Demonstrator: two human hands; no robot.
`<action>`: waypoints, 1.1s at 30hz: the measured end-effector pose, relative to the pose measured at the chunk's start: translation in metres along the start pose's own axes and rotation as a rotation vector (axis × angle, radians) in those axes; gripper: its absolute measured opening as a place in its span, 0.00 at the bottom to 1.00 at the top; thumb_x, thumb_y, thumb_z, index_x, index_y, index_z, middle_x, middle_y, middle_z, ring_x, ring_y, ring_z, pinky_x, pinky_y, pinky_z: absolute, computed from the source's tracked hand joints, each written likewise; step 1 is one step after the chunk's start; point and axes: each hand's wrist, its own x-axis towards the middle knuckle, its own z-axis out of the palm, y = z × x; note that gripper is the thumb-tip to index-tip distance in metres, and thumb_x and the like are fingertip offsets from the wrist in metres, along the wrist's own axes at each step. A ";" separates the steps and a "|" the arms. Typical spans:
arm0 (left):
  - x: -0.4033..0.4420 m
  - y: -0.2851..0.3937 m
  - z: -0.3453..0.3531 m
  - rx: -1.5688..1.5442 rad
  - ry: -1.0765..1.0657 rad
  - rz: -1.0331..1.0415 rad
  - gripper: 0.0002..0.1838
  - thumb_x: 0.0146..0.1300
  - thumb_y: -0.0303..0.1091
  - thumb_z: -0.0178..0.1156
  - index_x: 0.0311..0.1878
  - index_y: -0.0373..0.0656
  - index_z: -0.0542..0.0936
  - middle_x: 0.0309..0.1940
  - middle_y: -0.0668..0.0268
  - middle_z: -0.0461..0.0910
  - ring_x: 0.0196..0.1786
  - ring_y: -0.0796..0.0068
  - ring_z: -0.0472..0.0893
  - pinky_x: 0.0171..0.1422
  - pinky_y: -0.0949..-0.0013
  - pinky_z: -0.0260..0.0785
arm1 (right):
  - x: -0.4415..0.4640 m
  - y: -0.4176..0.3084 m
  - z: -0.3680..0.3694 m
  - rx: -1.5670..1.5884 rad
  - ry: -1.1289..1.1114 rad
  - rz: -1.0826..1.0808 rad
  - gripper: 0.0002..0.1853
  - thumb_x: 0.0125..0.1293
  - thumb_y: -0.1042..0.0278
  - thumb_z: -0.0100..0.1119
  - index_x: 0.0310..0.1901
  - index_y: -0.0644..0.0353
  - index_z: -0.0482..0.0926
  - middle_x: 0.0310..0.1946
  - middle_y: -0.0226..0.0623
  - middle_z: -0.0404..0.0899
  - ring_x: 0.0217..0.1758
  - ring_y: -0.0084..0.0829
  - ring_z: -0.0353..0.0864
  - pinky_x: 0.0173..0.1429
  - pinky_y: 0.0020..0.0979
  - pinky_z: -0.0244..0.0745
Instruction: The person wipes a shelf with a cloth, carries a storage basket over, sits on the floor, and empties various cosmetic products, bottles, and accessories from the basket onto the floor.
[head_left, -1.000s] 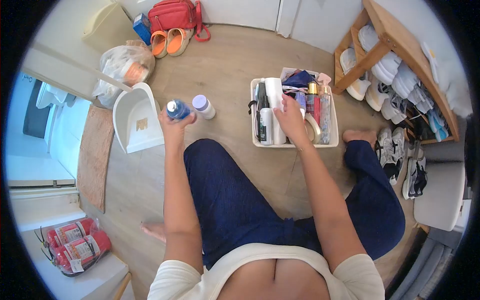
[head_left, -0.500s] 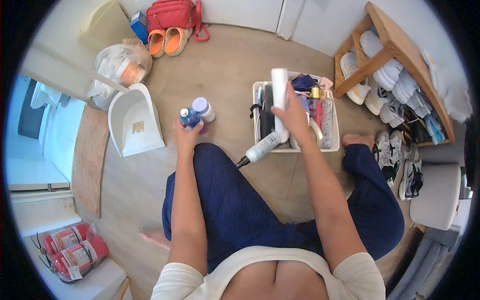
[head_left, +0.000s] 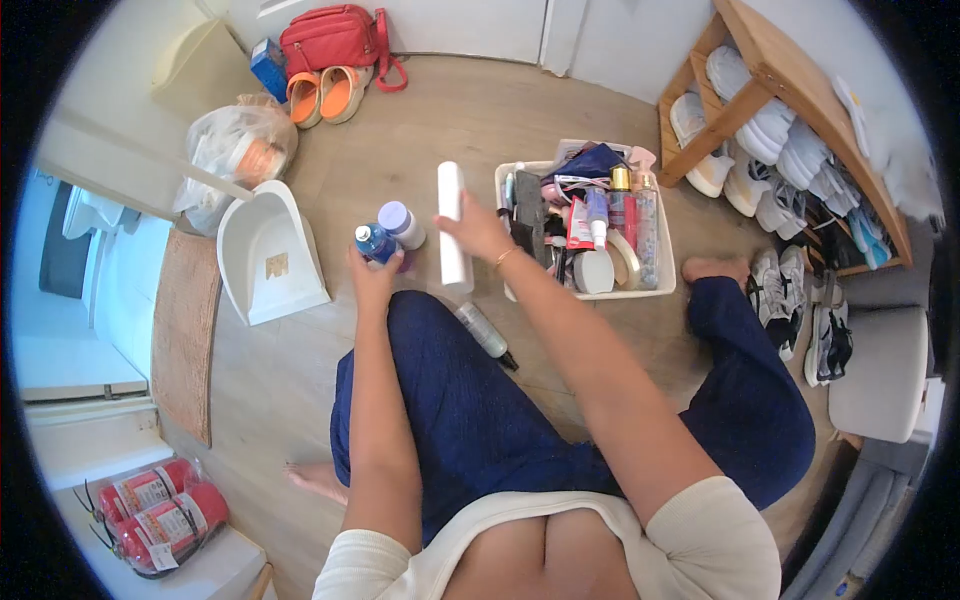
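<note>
My left hand [head_left: 378, 272] is closed around a blue bottle [head_left: 375, 241] with a pale cap. Right behind that bottle stands a white bottle with a lavender lid [head_left: 401, 225]. My right hand [head_left: 476, 232] grips a long white container [head_left: 453, 228], held upright over the floor left of the basket. A clear bottle with a black tip [head_left: 483, 330] lies on the floor by my bent knee. The white basket [head_left: 668, 283] holds several toiletries, among them a gold-capped bottle [head_left: 620, 180], a roll of tape [head_left: 625, 262] and a dark pouch [head_left: 597, 160].
At left are a white dustpan [head_left: 238, 270], a brown mat [head_left: 187, 340] and a plastic bag [head_left: 240, 150]. Orange clogs [head_left: 342, 93] and a red bag [head_left: 335, 40] sit by the door. A wooden shoe rack [head_left: 800, 60] stands right; fire extinguishers [head_left: 170, 525] lie lower left.
My right hand has moved left from above the basket with the white container. The clear bottle has shifted left and turned, its black tip now toward the lower right. My left hand keeps the blue bottle.
</note>
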 end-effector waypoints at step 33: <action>-0.158 0.314 -0.178 0.248 -1.700 1.063 0.22 0.63 0.47 0.47 0.45 0.39 0.79 0.43 0.60 0.78 0.43 0.65 0.77 0.52 0.66 0.67 | -0.406 -0.117 -0.351 -0.222 -0.501 -0.460 0.11 0.53 0.60 0.53 0.36 0.55 0.75 0.32 0.32 0.72 0.35 0.27 0.73 0.34 0.27 0.69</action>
